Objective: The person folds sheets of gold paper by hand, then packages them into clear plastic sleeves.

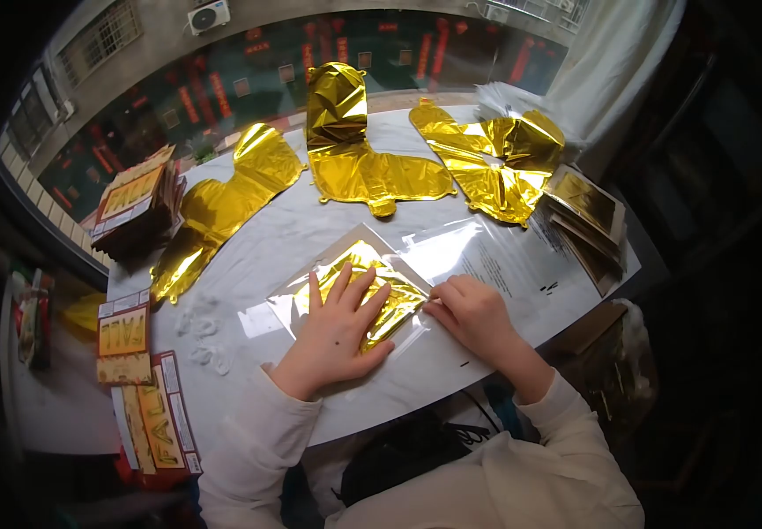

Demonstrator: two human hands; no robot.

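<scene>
A folded gold foil balloon lies on a pale card inside what looks like a clear plastic bag, set at an angle on the table. My left hand rests flat on the foil, fingers spread. At the right corner of the bag, my right hand is closed, thumb and fingertips pinching its edge; the exact grip is partly hidden. Beyond my hands, flat gold foil balloons are spread out: a long one at left, an L-shaped one in the middle, and a wide one at right.
Printed "FALL" packets are stacked at the back left, with more packets at the left edge. Card-backed foil packs pile at the right, near clear printed sleeves. Small white strips lie left of the bag.
</scene>
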